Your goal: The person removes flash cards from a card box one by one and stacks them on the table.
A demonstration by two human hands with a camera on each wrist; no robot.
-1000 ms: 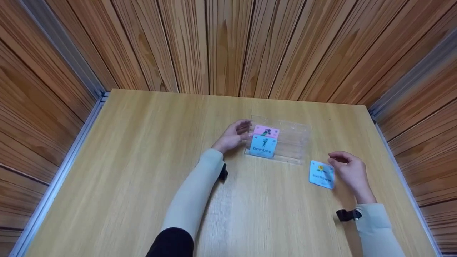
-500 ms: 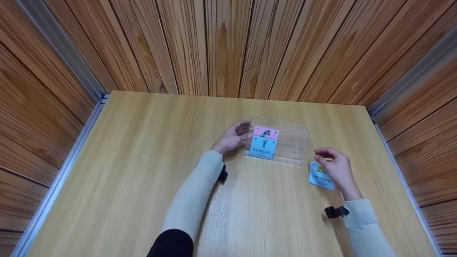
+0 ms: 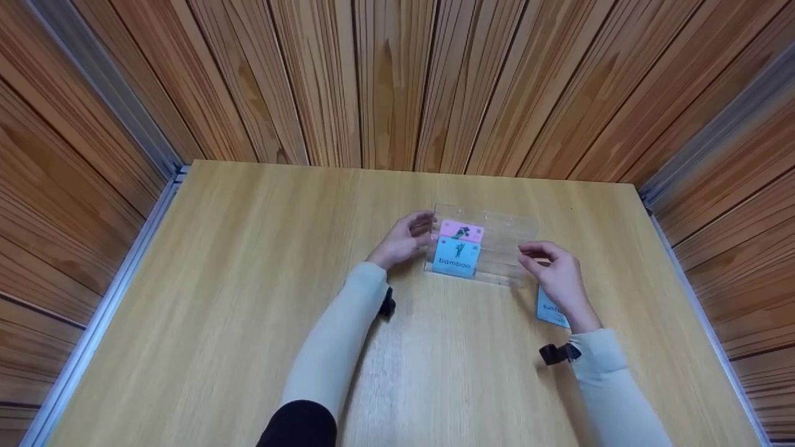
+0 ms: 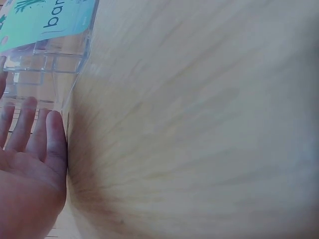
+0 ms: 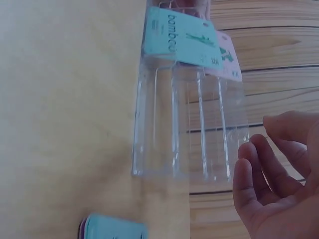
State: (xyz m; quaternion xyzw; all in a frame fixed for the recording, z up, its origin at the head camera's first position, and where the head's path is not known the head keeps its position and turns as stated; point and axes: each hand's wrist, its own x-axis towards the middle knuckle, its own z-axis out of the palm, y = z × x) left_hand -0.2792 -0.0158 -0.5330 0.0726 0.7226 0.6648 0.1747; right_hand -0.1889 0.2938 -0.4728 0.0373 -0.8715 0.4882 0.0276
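Note:
A clear plastic tiered rack (image 3: 504, 264) stands on the table, holding a blue bamboo card (image 3: 456, 257) in front of a pink card (image 3: 461, 231) at its left end. My left hand (image 3: 400, 241) is at the rack's left end. Its fingers look fairly straight in the left wrist view; firm contact is hard to judge. Beside the rack's right end, my right hand (image 3: 558, 276) has loosely bent fingers with nothing visible between them. Below that hand lies a blue sunflower card (image 3: 550, 309), partly covered by it. In the right wrist view, it tops a small stack of cards (image 5: 115, 228).
The light wooden table (image 3: 248, 279) is bounded by a wood-plank wall (image 3: 385, 81) at the back and similar walls at both sides. Metal rails (image 3: 124, 273) run along the table's sides. The rack's right-hand tiers show no cards.
My right hand has moved left and away from me, passing from beside the sunflower card to the rack's right end. The left hand, rack and cards have stayed put.

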